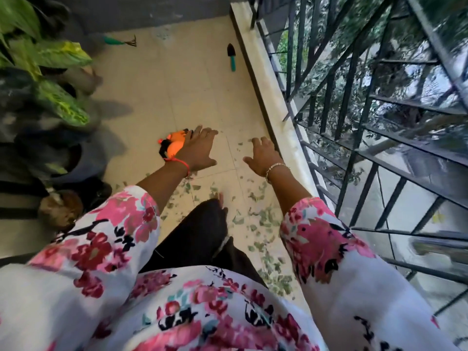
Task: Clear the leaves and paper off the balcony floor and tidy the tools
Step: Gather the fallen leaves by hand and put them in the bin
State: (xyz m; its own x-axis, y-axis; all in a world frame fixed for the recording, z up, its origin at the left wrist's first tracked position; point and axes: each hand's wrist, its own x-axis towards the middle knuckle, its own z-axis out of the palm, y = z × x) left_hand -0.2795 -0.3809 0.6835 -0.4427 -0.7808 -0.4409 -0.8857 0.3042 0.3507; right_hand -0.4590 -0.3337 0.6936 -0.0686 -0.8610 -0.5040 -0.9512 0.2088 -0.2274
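We've got both hands out flat, left hand (200,148) with the orange pruners (173,145) just behind its fingers, right hand (263,154) over scattered leaf bits (255,216).

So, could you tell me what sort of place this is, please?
Likely a home balcony: metal railing over trees, potted plants, and a trowel on the tiled floor.

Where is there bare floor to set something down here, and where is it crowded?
Bare tile lies beyond the left hand and right hand, between plant pots left and the parapet curb right, up to the rake and trowel. Leaf scraps crowd the floor from the hands back around the leg; an orange tool lies by the left hand.
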